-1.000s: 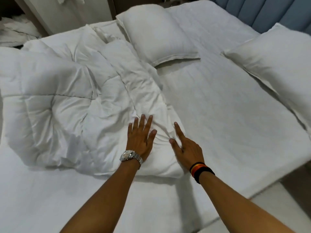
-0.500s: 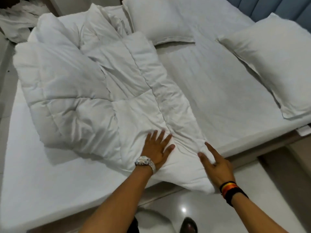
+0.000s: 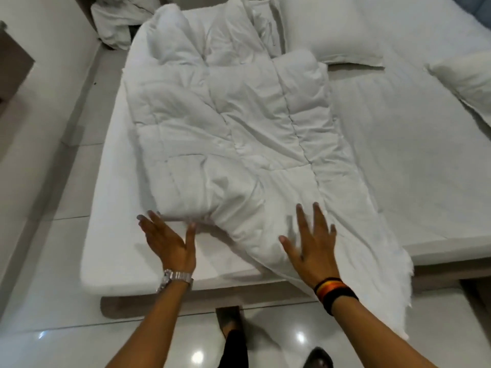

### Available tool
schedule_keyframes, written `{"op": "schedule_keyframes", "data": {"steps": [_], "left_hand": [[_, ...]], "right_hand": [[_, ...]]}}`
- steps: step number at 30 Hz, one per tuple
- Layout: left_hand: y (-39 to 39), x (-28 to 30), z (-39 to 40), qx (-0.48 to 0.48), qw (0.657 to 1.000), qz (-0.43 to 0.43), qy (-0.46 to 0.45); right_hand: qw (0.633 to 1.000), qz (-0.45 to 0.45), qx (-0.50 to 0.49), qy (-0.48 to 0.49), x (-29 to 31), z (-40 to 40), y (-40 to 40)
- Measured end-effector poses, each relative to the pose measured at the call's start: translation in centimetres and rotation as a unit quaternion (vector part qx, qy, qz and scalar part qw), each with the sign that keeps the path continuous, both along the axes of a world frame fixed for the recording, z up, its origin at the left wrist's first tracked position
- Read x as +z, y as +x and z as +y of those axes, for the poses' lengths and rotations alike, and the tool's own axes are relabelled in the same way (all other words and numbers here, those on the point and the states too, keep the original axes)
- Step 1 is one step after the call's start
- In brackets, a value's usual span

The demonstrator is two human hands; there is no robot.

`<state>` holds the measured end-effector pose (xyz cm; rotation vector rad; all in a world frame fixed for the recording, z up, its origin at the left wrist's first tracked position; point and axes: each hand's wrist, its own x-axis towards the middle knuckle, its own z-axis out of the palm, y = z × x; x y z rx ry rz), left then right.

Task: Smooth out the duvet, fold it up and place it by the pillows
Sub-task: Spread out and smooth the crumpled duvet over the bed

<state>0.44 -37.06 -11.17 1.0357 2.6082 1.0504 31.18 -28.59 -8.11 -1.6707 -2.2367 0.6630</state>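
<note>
From the head camera, the rumpled white quilted duvet (image 3: 239,134) lies on the white-sheeted bed (image 3: 414,160), long axis running from the foot edge (one corner overhanging) toward the white pillows (image 3: 326,30), left hand (image 3: 170,243) spread beside it, right hand (image 3: 313,248) spread flat on it.

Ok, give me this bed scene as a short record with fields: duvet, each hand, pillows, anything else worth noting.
duvet: white, rumpled, partly bunched on the mattress; near corner hangs off the foot edge
left hand: open, palm up, at the duvet's near fold; wristwatch on wrist
right hand: open, flat on the duvet; striped wristband
pillows: two, at the far end
floor: glossy tiles, shoes visible
</note>
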Motion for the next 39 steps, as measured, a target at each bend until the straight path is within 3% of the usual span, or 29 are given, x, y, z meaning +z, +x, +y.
{"op": "schedule_keyframes", "data": {"steps": [2,5,8,14,20,25,27,30,33,39], "left_hand": [[-4.8,-0.4,0.8,-0.011,0.996,-0.083,0.034],[-8.4,-0.6,4.4,-0.106,0.975,-0.167,0.104],[-9.1,-0.7,9.0,-0.158,0.966,-0.164,0.12],[-8.7,1.7,13.2,-0.176,0.973,-0.147,0.032],[-10.5,6.6,4.7,-0.081,0.983,-0.167,-0.013],[-12.3,7.9,-10.4,0.056,0.956,-0.26,-0.122],[-12.3,7.4,-16.8,0.093,0.946,-0.271,-0.149],[-12.1,5.8,-22.3,0.114,0.924,-0.29,-0.222],[-12.9,3.7,-23.3,0.095,0.915,-0.307,-0.244],[-18.0,1.1,-15.1,0.074,0.947,-0.271,-0.155]], "right_hand": [[0.997,-0.009,0.073,0.032,0.0,1.7,-6.0],[0.99,-0.058,0.126,0.037,-0.9,4.1,-12.6],[0.99,-0.106,0.094,-0.003,-2.4,6.5,-15.9],[0.988,-0.141,0.059,-0.034,-2.5,9.3,-16.5],[0.985,-0.146,0.094,-0.018,0.1,5.1,-17.1],[0.985,-0.09,0.148,-0.013,1.0,-2.6,-18.7],[0.98,-0.093,0.166,-0.05,-0.1,-6.8,-18.8],[0.956,-0.178,0.191,-0.137,-2.7,-11.4,-18.3],[0.945,-0.201,0.174,-0.188,-4.1,-13.2,-18.8],[0.973,-0.144,0.12,-0.133,-4.3,-9.1,-24.5]]}}
